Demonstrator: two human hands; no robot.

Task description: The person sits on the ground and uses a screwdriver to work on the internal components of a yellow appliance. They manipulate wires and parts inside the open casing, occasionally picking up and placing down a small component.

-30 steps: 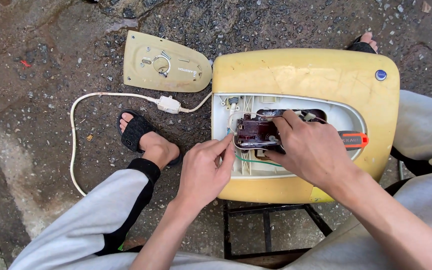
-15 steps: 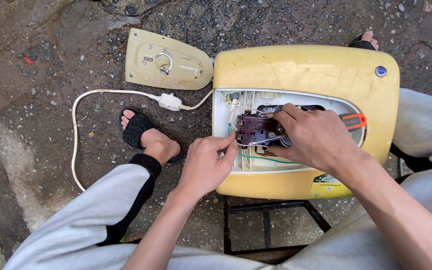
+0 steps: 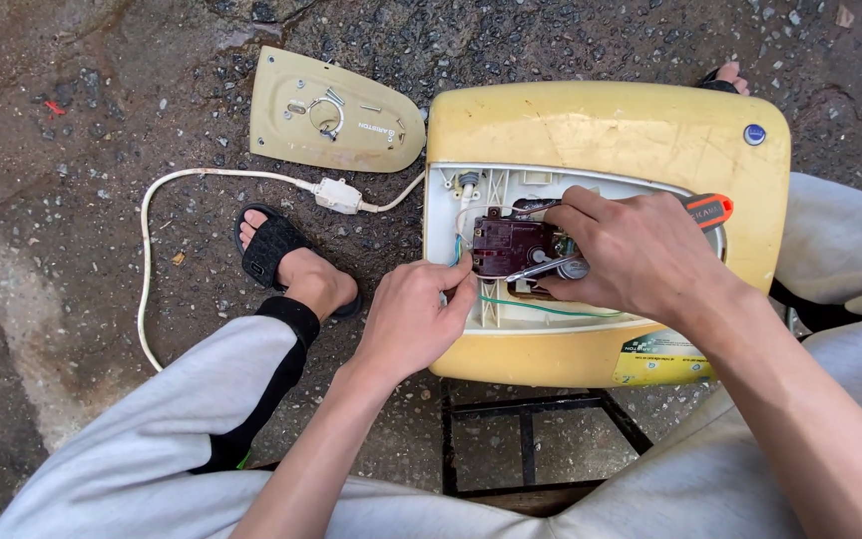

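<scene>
A yellow water heater body [image 3: 601,130] lies on a dark metal stool frame [image 3: 531,439], its white inner bay open. Inside the bay sits a dark maroon thermostat block [image 3: 511,245] with green wires beneath it. My right hand [image 3: 641,255] covers the block's right side and grips an orange-handled screwdriver [image 3: 705,210], whose metal shaft points left toward the block. My left hand [image 3: 421,319] rests at the bay's lower left edge, fingers pinching something small by the wires; what it pinches is hidden.
The heater's removed beige cover plate [image 3: 336,115] lies on the wet gravel ground at upper left. A white power cord [image 3: 147,269] with an inline box [image 3: 336,195] loops from the heater. My sandalled foot [image 3: 286,265] is left of the stool.
My right hand has shifted slightly over the thermostat block with the screwdriver. My left hand has moved a little closer to the block's lower left corner.
</scene>
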